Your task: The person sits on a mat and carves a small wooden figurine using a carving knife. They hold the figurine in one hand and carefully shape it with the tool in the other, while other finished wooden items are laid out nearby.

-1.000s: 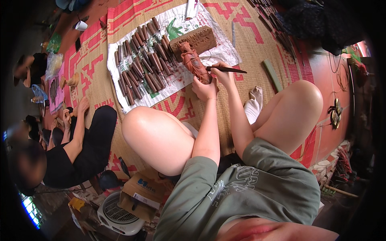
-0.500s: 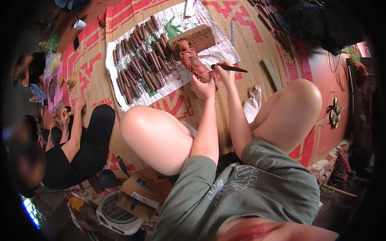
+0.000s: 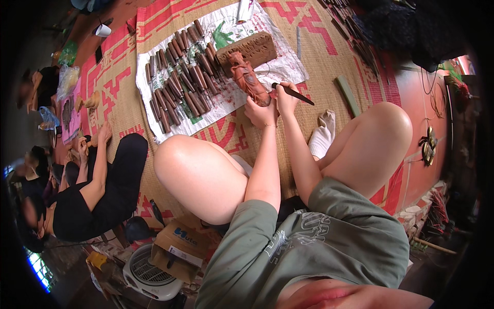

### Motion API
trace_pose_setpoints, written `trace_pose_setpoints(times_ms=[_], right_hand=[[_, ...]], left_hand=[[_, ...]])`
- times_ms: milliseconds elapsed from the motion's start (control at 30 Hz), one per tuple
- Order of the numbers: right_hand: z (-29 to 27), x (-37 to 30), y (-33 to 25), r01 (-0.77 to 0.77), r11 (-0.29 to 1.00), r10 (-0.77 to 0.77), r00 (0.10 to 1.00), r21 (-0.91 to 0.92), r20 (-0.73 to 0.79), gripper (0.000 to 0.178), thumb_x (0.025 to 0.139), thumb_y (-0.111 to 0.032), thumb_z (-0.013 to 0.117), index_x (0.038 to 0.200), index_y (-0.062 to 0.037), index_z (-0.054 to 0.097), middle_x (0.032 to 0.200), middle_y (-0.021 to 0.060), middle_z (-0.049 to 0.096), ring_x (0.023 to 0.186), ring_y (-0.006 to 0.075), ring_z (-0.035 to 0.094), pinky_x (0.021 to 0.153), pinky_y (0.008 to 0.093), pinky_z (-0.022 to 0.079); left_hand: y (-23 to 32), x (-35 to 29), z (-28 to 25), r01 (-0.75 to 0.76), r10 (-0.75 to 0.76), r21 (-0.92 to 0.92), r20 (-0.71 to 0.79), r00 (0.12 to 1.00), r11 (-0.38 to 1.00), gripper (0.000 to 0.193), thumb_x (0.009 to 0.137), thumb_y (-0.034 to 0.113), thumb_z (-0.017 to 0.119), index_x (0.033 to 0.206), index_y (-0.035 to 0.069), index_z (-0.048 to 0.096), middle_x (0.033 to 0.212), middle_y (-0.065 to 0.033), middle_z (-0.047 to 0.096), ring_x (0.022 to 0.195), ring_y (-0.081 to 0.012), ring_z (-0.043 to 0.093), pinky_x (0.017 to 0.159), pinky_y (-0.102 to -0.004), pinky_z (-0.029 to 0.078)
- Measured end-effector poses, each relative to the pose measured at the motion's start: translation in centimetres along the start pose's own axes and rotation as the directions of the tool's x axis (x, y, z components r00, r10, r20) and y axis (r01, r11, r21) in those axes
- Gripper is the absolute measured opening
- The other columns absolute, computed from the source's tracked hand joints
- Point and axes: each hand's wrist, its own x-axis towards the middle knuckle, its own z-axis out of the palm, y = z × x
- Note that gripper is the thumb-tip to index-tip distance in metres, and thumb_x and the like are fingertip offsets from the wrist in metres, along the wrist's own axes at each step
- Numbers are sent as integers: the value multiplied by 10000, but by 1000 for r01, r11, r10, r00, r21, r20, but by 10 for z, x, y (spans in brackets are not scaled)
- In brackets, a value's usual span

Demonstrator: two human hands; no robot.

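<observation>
My left hand [image 3: 261, 112] is closed round the lower end of a reddish-brown carved wooden figurine [image 3: 247, 77]. The figurine's upper end lies against a brown carved block [image 3: 252, 50]. In my right hand [image 3: 286, 98] is a slim dark tool [image 3: 299, 96], pinched in the fingers and slanting down to the right; its working tip is too small to make out. Both hands are close together at the figurine's base. Left of the figurine, several wooden-handled tools [image 3: 198, 77] lie in rows on a white printed sheet [image 3: 285, 62].
A red-and-tan woven mat [image 3: 319, 62] spreads under everything. To the right lies a greenish bar [image 3: 348, 96], with long dark rods [image 3: 360, 46] beyond. At left a person in black [image 3: 82, 206] sits working. A cardboard box [image 3: 180, 247] and white fan-like appliance [image 3: 152, 270] stand lower left.
My right hand has shifted slightly left, closer to the figurine's base, and the dark tool slants more steeply. My left hand keeps its hold. The person at left has moved a little.
</observation>
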Motion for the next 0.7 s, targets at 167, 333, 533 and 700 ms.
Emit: trace_pose_setpoints(times_ms=[167, 333, 533, 700], right_hand=[[9, -2, -8, -180, 944, 149, 980, 276, 128, 122, 786, -24, 646, 881, 14, 580, 795, 94, 645, 673, 147, 654, 597, 228, 498], [-6, 4, 6, -45, 999, 44, 999, -14, -17, 116, 764, -22, 612, 870, 18, 590, 759, 101, 643, 637, 133, 638, 574, 235, 493], [-3, 5, -8, -262, 907, 223, 963, 329, 154, 81, 789, 3, 577, 865, 27, 560, 765, 121, 648, 643, 168, 658, 573, 260, 525], [-3, 4, -5, -291, 893, 227, 950, 342, 214, 70, 810, -7, 587, 863, 23, 553, 781, 135, 653, 632, 162, 663, 539, 250, 532]], left_hand=[[-2, 0, 0, 22, -22, -13, 24, 999, 1000, 836, 588, 468, 781, 1241, 56, 460, 1170, -151, 534, 1099, -369, 481, 877, -468, 435], [0, -2, 2, -35, 35, 2, -34, 999, 999, 785, 586, 407, 773, 1228, 80, 464, 1093, -150, 530, 1035, -375, 498, 801, -492, 478], [4, -3, -4, -45, 44, -47, -19, 999, 998, 892, 597, 405, 767, 1358, 140, 386, 1079, -158, 514, 999, -385, 499, 783, -497, 478], [8, -4, -8, -53, 55, -39, 44, 998, 998, 944, 586, 366, 765, 1415, 205, 344, 1074, -159, 506, 1025, -381, 486, 805, -481, 461]])
